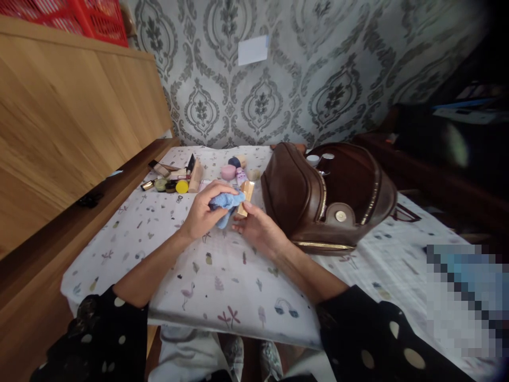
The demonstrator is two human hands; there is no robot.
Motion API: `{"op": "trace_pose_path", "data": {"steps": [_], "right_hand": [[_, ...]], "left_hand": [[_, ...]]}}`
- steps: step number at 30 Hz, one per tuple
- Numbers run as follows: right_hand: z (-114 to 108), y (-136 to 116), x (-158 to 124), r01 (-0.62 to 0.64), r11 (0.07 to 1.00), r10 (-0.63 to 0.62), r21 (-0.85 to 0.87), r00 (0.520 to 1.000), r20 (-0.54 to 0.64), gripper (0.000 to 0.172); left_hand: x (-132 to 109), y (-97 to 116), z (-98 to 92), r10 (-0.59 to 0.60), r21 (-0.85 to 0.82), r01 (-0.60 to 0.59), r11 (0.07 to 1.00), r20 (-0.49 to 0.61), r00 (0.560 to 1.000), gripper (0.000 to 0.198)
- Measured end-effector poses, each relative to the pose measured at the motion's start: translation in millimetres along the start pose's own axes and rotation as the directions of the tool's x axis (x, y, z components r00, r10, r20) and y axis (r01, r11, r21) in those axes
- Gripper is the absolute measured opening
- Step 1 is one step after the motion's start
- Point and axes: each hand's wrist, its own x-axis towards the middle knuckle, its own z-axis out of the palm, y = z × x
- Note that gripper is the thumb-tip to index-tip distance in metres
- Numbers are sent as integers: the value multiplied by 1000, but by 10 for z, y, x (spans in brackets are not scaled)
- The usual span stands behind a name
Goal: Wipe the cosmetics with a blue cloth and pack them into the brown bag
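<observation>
Left hand (200, 211) clamped on a soft, crumpled blue cloth (227, 200), with fingers over the top and thumb below. Right hand (263, 232) clamped on a small, shiny gold box (247, 191), thumb on the near end. Other fingers partly hidden, so no telling how tight the grip. Blue cloth close up to the left side of the gold box, touching or almost touching. Both held up over a flat worktop (242, 284) with a white sheet on top, full of tiny printed plants and a pink bird.

Gold box right between the two hands, a bit tilted, not set down anywhere. Just to the right, a big brown leather bag (288, 193) with its gold zip wide open and two small round things (313, 159) in its mouth. Behind the hands, a round pink jar (228, 172). Off to the left, a bunch of small pots and boxes (160, 184), with a round yellow lid (182, 186) at the front.

Looks like wiping: at a guess, rubbing the gold box clean with the blue cloth. Needed for the next move: a light, steady pinch with the right hand, a little turn of the gold box to bring another side to the cloth, and no hard squeeze, for fear of a dent
</observation>
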Motion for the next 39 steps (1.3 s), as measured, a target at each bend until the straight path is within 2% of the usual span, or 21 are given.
{"op": "trace_pose_path", "data": {"steps": [3,5,10,13,16,20,24,32,39], "right_hand": [[-14,-53,3,-3,998,1,66,1000,23,30],[-18,-71,2,-27,996,23,90,999,44,29],[-24,-43,-7,-97,994,88,55,986,140,25],[-25,-35,-14,-109,994,102,23,976,193,23],[-28,-64,-16,-75,996,63,48,977,205,24],[-27,-121,-12,-15,996,1,92,988,157,33],[-11,-135,-7,74,994,-79,80,994,72,28],[0,-94,20,133,988,-128,75,990,-58,38],[33,-81,6,145,989,-144,-2,987,-76,49]], "left_hand": [[10,29,-26,66,-46,-62,997,91,994,25],[13,36,-32,83,-44,-78,996,111,990,29],[12,-6,-26,39,68,-38,997,-23,999,34],[16,-85,-49,-49,122,59,991,-85,995,37],[19,-165,-74,-146,137,157,978,-88,985,35],[16,-183,-61,-245,103,249,963,-56,968,30],[12,-123,-31,-305,66,305,950,2,952,25],[-3,-41,-30,-222,80,216,973,77,972,20],[-9,69,-15,-195,40,192,981,84,977,19]]}}
